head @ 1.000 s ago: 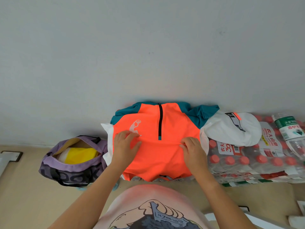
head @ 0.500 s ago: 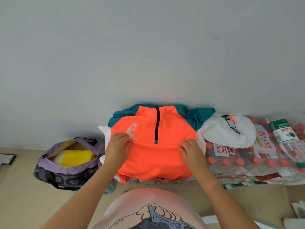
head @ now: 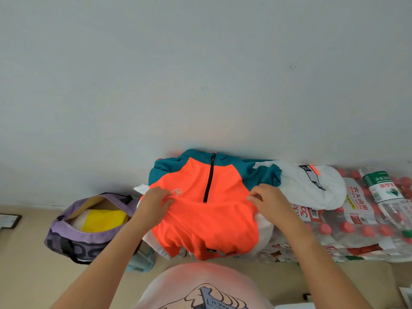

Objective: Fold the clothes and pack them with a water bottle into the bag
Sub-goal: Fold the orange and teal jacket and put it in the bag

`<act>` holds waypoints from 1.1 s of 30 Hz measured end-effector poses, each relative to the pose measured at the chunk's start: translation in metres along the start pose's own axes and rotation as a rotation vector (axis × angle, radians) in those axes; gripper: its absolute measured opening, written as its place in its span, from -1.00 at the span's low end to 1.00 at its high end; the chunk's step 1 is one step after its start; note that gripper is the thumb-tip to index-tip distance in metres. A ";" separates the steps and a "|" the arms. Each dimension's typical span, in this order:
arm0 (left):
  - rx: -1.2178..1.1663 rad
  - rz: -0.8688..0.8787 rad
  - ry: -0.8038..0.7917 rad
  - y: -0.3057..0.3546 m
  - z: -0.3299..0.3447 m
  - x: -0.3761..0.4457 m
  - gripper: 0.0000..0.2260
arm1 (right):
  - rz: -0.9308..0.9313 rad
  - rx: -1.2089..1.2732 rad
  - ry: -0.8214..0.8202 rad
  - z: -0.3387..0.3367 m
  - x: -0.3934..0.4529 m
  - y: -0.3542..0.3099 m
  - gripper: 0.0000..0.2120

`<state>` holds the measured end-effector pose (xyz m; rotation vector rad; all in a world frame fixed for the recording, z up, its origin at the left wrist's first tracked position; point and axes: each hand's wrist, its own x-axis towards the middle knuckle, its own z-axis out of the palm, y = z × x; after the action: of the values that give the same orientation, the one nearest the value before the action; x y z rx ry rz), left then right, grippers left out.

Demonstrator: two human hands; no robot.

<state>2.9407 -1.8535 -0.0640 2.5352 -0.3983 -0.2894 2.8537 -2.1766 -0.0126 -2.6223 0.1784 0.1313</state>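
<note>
Orange jacket (head: 207,210) pinched by left hand (head: 153,205) and right hand (head: 270,202)

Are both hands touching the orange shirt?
Touching. Head view: left hand and right hand each pinch the orange shirt fabric at its sides.

left: open bag (head: 89,230) | right: bottle packs (head: 356,230) | behind: wall (head: 200,74)

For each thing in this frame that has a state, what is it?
orange jacket: spread flat, zip closed, not yet folded
left hand: pinches the jacket's front
right hand: pinches the jacket's front
purple bag: unzipped, yellow item inside
water bottle: lying on the bottle packs, unpacked
</note>
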 end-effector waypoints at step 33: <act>-0.125 0.022 0.157 0.002 -0.002 -0.014 -0.88 | 0.095 -0.072 0.325 0.106 -0.057 -0.042 -0.46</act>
<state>2.9278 -1.8495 -0.0592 2.4090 -0.3358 -0.1025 2.7977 -2.0819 -0.0777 -2.6917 0.4168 -0.2624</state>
